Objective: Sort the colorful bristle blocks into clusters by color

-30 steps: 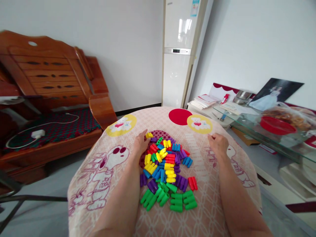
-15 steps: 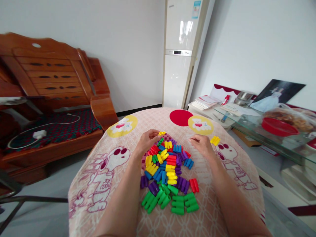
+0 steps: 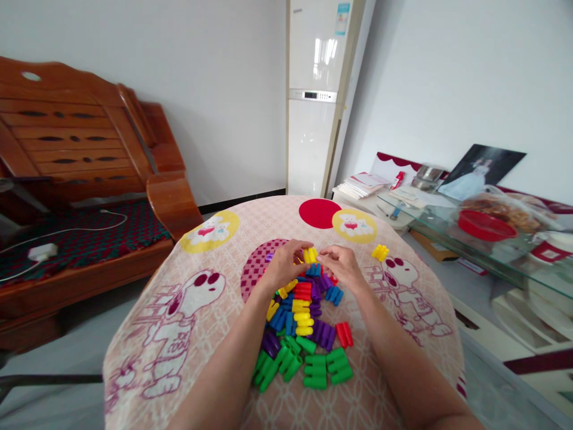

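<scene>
The yellow block [image 3: 310, 255] is between both hands, above the middle of the surface [image 3: 371, 382]. Left hand [image 3: 286, 264] has its fingers partly curled, pinching the block — their tips are hard to see. Right hand [image 3: 344, 265] bends its fingers close beside; I cannot tell if they grip. The left hand hides part of the colourful pile [image 3: 302, 304].
</scene>
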The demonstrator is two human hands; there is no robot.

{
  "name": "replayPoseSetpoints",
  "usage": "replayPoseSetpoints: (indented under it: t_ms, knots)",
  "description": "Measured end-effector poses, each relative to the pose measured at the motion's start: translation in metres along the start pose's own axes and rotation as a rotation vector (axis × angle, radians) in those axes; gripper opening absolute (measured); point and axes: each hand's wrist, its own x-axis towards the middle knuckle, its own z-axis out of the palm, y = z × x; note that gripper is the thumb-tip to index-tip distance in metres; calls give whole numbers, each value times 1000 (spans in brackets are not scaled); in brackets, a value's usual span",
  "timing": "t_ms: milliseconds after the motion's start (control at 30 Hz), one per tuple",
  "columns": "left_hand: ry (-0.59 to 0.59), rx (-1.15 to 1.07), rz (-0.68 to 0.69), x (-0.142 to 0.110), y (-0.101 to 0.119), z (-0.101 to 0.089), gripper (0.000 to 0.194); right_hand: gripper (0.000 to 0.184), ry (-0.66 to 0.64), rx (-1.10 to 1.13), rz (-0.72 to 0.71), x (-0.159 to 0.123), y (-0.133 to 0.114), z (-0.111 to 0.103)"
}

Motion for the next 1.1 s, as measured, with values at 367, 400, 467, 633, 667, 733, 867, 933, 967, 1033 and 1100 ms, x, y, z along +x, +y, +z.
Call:
replayPoseSetpoints:
  t_ms: [367,400,467,633,667,733,867,933,967,1033,1100]
  knots:
    - [14,-44,28,1,2,14,41,38,-160,78,2,-1,-2,4]
    - [19,-31,35,1,2,14,40,39,-166,72,-2,-2,-4,4]
    - [15,-17,53,0,3,16,40,37,-172,-7,-6,-5,-9,5]
    - [-53,-91,59,-1,3,19,42,23,-141,-218,26,-3,-11,-4]
    - [-48,-103,43,0,3,16,43,20,-112,-264,37,-1,-9,-10]
    - [5,-89,-11,0,0,8,42,19,3,-400,42,4,-4,-27]
    - [186,43,-183,-1,-12,-20,42,23,288,-838,91,11,5,-73]
    - [263,91,-267,-3,-21,-34,42,25,307,-1040,192,10,9,-93]
    - [294,107,-303,-5,-25,-39,42,26,281,-1114,252,9,11,-102]
    - [337,135,-363,-8,-33,-46,42,24,212,-1189,340,5,16,-115]
    - [360,164,-408,-11,-41,-50,40,20,213,-1170,348,2,20,-124]
